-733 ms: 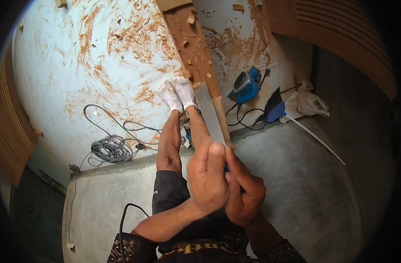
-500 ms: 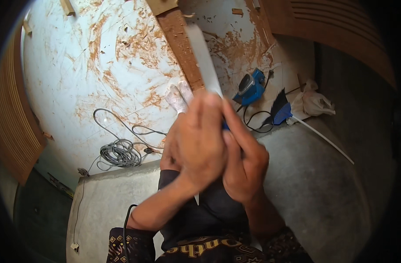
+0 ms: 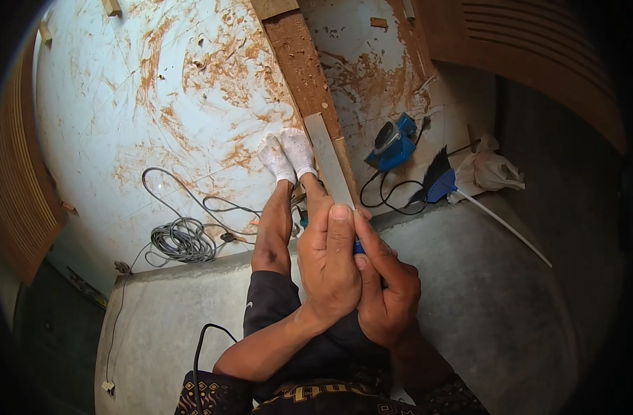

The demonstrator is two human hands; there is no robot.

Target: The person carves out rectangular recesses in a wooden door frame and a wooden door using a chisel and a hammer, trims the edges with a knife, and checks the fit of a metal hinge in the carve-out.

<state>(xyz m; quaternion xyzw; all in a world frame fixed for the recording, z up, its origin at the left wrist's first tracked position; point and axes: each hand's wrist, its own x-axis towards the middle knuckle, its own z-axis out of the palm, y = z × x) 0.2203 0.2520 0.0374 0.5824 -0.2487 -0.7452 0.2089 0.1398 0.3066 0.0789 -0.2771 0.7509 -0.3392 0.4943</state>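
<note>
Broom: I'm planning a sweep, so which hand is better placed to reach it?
Probably the right hand: the broom lies on that side, farther from the left hand. Both hands hold the flat-bladed tool, so the right would need freeing.

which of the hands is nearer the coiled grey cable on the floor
The left. The left hand is to the right of the coiled grey cable; the right hand is farther right, on the left hand's far side from the coil.
</note>
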